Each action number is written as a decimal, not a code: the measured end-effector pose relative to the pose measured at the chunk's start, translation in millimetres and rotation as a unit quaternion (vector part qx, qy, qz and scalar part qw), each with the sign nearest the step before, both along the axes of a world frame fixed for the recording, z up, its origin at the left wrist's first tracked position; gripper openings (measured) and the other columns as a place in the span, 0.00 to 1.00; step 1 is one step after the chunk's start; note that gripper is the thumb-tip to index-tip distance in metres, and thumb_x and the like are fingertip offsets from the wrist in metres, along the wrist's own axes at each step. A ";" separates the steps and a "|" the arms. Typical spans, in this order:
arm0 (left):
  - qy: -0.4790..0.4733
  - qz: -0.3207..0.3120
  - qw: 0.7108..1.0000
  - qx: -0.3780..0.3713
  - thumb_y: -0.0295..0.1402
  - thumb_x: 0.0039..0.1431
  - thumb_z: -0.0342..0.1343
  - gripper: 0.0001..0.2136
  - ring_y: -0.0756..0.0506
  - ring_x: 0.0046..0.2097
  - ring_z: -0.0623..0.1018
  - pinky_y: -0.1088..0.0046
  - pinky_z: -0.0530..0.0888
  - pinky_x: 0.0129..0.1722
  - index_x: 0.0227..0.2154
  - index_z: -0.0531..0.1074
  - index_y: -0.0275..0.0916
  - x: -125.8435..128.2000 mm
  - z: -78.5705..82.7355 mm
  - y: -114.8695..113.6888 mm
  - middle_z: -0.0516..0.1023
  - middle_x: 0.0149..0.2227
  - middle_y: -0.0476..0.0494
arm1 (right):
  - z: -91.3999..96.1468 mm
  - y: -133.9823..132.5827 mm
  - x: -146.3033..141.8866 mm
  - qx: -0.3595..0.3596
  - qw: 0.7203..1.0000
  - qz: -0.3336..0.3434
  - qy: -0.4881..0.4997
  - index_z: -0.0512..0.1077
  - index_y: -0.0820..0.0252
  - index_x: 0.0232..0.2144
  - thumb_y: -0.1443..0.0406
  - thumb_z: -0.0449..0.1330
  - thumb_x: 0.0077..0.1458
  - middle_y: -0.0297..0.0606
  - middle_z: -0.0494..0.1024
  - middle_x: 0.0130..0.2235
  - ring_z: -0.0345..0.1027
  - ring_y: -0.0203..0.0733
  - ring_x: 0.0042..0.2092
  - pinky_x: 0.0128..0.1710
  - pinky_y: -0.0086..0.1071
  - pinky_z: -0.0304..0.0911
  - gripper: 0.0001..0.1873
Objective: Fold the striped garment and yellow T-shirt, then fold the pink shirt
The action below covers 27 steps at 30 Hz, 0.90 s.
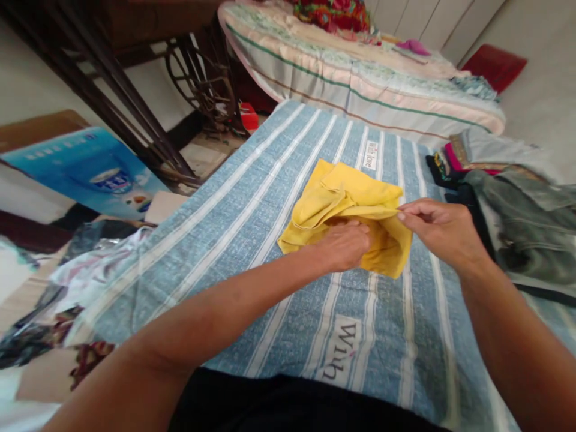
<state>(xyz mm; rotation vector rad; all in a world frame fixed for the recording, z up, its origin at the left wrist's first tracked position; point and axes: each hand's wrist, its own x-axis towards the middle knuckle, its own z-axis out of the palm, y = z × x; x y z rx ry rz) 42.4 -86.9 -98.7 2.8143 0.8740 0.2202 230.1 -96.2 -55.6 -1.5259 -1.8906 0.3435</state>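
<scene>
A yellow cloth (335,201), partly folded, lies on a blue and white striped sheet (252,252) spread in front of me. My left hand (344,245) rests on the cloth's near part, with its fingers tucked under a fold. My right hand (438,228) pinches the cloth's right edge between thumb and fingers, lifting that fold slightly.
A pile of dark and grey clothes (504,198) lies at the right. A mattress with striped bedding (360,72) is beyond the sheet. A treadle sewing machine stand (198,78) and a blue box (85,168) are at the left, with crumpled fabrics (67,288) nearby.
</scene>
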 end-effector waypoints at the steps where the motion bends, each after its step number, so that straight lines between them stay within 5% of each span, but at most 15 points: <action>1: -0.003 0.007 1.000 -0.006 0.22 0.55 0.47 0.10 0.43 0.46 0.70 0.67 0.69 0.45 0.37 0.71 0.33 4.2 -1.0 1.4 0.74 0.41 0.41 | 2.3 0.7 -1.0 0.000 1.000 0.005 -0.007 0.74 0.59 0.25 0.61 0.59 0.49 0.35 0.77 0.30 0.70 0.40 0.33 0.34 0.33 0.64 0.07; 11: -0.014 0.017 0.994 -0.103 0.36 0.61 0.44 0.21 0.39 0.57 0.64 0.59 0.60 0.56 0.54 0.61 0.32 44.3 -10.0 -9.7 0.65 0.56 0.37 | 12.7 1.0 -4.1 -0.017 0.998 -0.008 -0.058 0.74 0.57 0.26 0.60 0.59 0.49 0.35 0.78 0.33 0.72 0.41 0.35 0.37 0.34 0.65 0.08; 18: -0.054 0.036 0.989 -0.134 0.32 0.60 0.43 0.20 0.40 0.57 0.63 0.62 0.60 0.56 0.53 0.59 0.28 48.0 -14.9 -22.0 0.65 0.56 0.33 | 7.0 -1.8 -6.4 0.000 0.999 0.019 -0.037 0.74 0.57 0.25 0.62 0.59 0.49 0.35 0.78 0.32 0.71 0.40 0.35 0.37 0.33 0.66 0.06; 23: -0.044 0.029 0.991 -0.121 0.31 0.57 0.46 0.25 0.39 0.63 0.53 0.60 0.55 0.60 0.57 0.53 0.25 52.2 -18.4 -28.9 0.56 0.62 0.30 | -3.4 -3.0 -6.2 -0.015 0.999 0.049 -0.019 0.73 0.57 0.25 0.63 0.59 0.50 0.35 0.77 0.32 0.71 0.41 0.37 0.38 0.33 0.65 0.06; 27: -0.029 0.026 0.991 -0.129 0.31 0.57 0.47 0.24 0.40 0.61 0.58 0.60 0.56 0.60 0.55 0.56 0.26 48.1 -17.2 -30.3 0.60 0.59 0.30 | -7.9 -6.3 -5.7 -0.039 0.997 0.057 -0.017 0.73 0.58 0.26 0.63 0.58 0.50 0.36 0.77 0.33 0.71 0.41 0.37 0.38 0.34 0.64 0.06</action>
